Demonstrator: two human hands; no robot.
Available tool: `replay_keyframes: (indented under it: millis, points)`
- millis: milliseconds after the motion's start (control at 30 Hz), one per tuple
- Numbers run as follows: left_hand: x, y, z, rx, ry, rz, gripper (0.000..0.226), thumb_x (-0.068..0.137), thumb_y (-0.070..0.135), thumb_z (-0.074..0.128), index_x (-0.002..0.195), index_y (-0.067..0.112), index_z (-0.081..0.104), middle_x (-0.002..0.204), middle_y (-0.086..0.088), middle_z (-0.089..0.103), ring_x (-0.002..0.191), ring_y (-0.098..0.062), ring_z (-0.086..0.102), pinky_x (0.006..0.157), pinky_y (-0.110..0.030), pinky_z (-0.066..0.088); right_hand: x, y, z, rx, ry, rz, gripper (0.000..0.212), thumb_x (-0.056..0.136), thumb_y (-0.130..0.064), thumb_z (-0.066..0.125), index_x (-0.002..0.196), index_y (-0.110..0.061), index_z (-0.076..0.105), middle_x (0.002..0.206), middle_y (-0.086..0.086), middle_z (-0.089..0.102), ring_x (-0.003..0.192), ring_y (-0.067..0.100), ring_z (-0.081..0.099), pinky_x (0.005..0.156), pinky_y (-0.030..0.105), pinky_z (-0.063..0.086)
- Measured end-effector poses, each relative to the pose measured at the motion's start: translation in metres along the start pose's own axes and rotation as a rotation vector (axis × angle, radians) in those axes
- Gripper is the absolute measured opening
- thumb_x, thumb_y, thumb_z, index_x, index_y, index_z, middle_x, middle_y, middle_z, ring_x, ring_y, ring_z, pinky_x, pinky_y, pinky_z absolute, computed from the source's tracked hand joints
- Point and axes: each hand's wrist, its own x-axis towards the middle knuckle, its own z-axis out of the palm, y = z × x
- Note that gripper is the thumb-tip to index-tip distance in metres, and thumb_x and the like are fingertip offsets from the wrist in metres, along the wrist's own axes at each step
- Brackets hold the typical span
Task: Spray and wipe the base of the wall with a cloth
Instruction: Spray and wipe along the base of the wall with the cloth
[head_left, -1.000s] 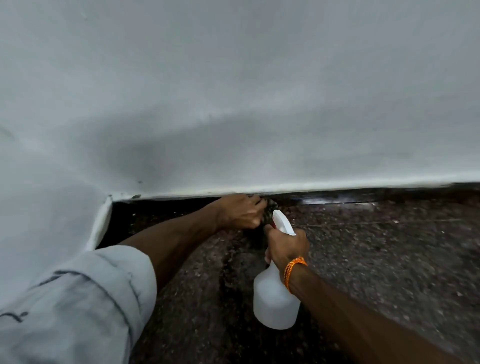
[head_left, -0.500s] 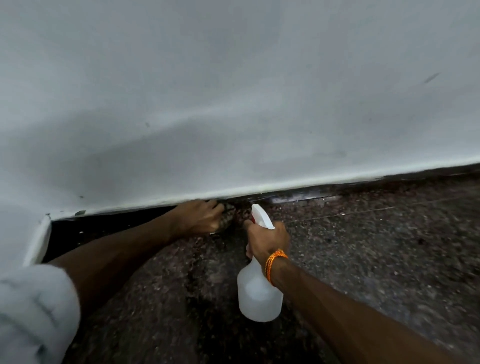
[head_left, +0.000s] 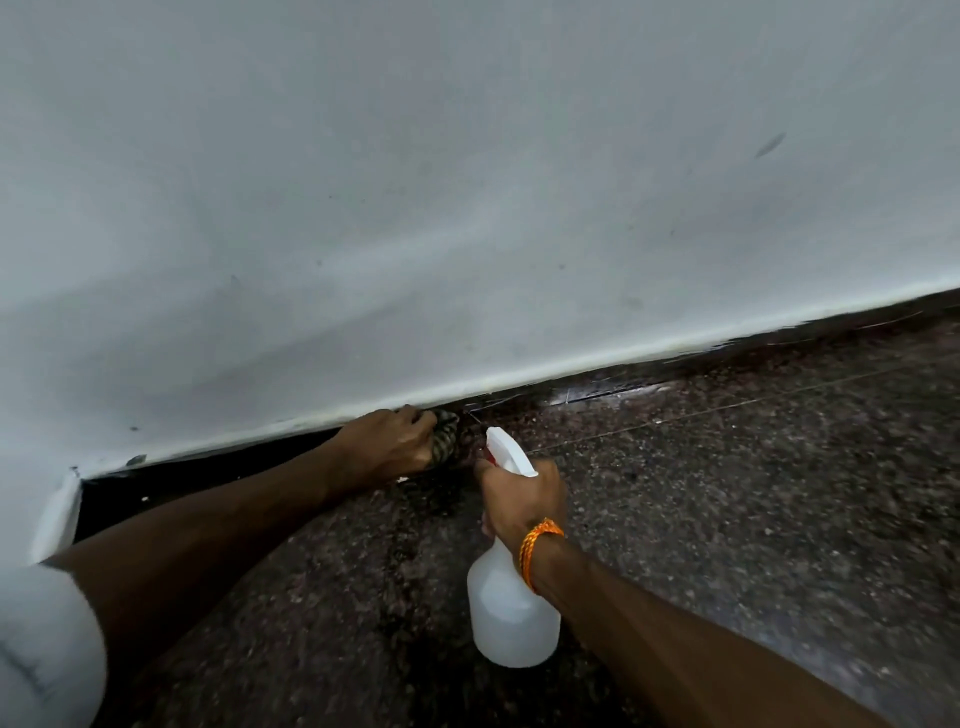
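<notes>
At the foot of the white wall (head_left: 467, 208), where it meets the dark skirting strip (head_left: 597, 387), a bunched dark patterned cloth (head_left: 445, 436) is pressed against the base. The left hand (head_left: 387, 441) is clenched around it, knuckles up, fingers curled tight under the wall's lower edge, the forearm stretched low across the floor from a pale rolled sleeve (head_left: 47, 649). Just to the right, close to the cloth but apart from it, the right hand (head_left: 524, 496) is wrapped firmly around the neck of a white spray bottle (head_left: 511, 613), whose nozzle points toward the cloth and whose translucent body hangs below the wrist; an orange cord bracelet (head_left: 537, 545) circles that wrist. The speckled stone floor (head_left: 753, 493) lies bare to the right along the wall; to the left, the wall turns a corner (head_left: 57, 519). No writing is readable on the bottle.
</notes>
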Motion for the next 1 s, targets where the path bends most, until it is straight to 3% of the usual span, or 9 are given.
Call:
replay_keyframes:
  millis: [133,233,300,367,433,600,767,900,1000]
  points:
    - [0.04,0.005,-0.014,0.004,0.055,0.061,0.032,0.085,0.008,0.035,0.091,0.0,0.065,0.072,-0.014,0.059,0.052,-0.028,0.057,0.032,-0.027,0.036,0.009,0.004,-0.018,0.026,0.019,0.043,0.044,0.057,-0.042,0.07,0.082,-0.006,0.068,0.072,0.025,0.071,0.057,0.037,0.07,0.053,0.045,0.062]
    - [0.073,0.01,-0.024,0.04,0.058,0.093,0.039,0.082,0.008,0.032,0.076,0.001,0.07,0.076,-0.016,0.062,0.054,-0.028,0.06,0.032,-0.027,0.04,0.013,0.006,-0.04,0.05,0.037,0.058,0.039,0.067,-0.034,0.073,0.086,0.0,0.068,0.072,0.026,0.071,0.047,0.032,0.066,0.045,0.037,0.056]
    - [0.076,0.009,-0.027,0.066,0.062,0.121,0.028,0.08,0.006,0.042,0.075,0.001,0.069,0.077,-0.016,0.062,0.054,-0.028,0.06,0.031,-0.028,0.041,0.011,0.005,-0.048,0.077,0.07,0.065,0.029,0.073,-0.029,0.075,0.082,-0.005,0.062,0.076,0.026,0.072,0.053,0.034,0.067,0.051,0.044,0.06]
    - [0.076,0.008,-0.021,0.069,0.063,0.163,0.021,0.079,0.006,0.05,0.082,0.001,0.07,0.082,-0.016,0.062,0.058,-0.028,0.06,0.032,-0.028,0.041,0.017,0.008,-0.065,0.13,0.124,0.083,0.029,0.082,-0.023,0.076,0.075,-0.018,0.048,0.083,0.025,0.072,0.059,0.033,0.066,0.061,0.049,0.061]
    - [0.041,-0.002,-0.007,0.082,0.017,0.182,0.031,0.081,0.008,0.044,0.095,0.004,0.071,0.087,-0.014,0.063,0.06,-0.027,0.06,0.035,-0.029,0.041,0.019,0.009,-0.065,0.14,0.121,0.104,0.037,0.085,-0.024,0.076,0.076,-0.025,0.04,0.09,0.022,0.07,0.065,0.032,0.067,0.064,0.047,0.063]
    - [0.029,0.0,0.007,0.096,-0.023,0.157,0.039,0.083,0.011,0.041,0.108,0.01,0.07,0.086,-0.013,0.063,0.058,-0.027,0.061,0.037,-0.029,0.043,0.028,0.016,-0.073,0.101,0.127,0.074,0.034,0.079,-0.033,0.077,0.08,-0.027,0.043,0.093,0.023,0.073,0.075,0.039,0.074,0.061,0.044,0.064]
    - [0.087,0.007,-0.024,0.133,0.01,0.101,0.004,0.072,0.005,0.066,0.075,0.005,0.069,0.077,-0.013,0.06,0.057,-0.027,0.06,0.033,-0.026,0.039,0.027,0.011,-0.066,0.145,0.084,0.065,0.025,0.085,-0.022,0.073,0.084,-0.016,0.049,0.082,0.027,0.072,0.046,0.028,0.061,0.046,0.03,0.049]
    - [0.046,0.004,-0.012,0.029,0.0,0.108,0.021,0.077,0.006,0.05,0.088,0.002,0.067,0.077,-0.015,0.06,0.054,-0.029,0.06,0.032,-0.028,0.039,0.016,0.004,-0.063,0.137,0.013,0.061,0.029,0.087,-0.017,0.071,0.07,-0.02,0.047,0.06,0.021,0.065,0.044,0.029,0.057,0.052,0.034,0.051]
    - [0.014,0.001,-0.012,0.011,-0.09,0.023,0.016,0.072,0.011,0.051,0.071,0.003,0.065,0.072,-0.015,0.058,0.051,-0.031,0.059,0.032,-0.03,0.04,0.016,0.007,-0.059,0.069,0.0,0.047,0.028,0.083,-0.019,0.072,0.069,-0.019,0.048,0.061,0.019,0.068,0.046,0.029,0.061,0.053,0.037,0.056]
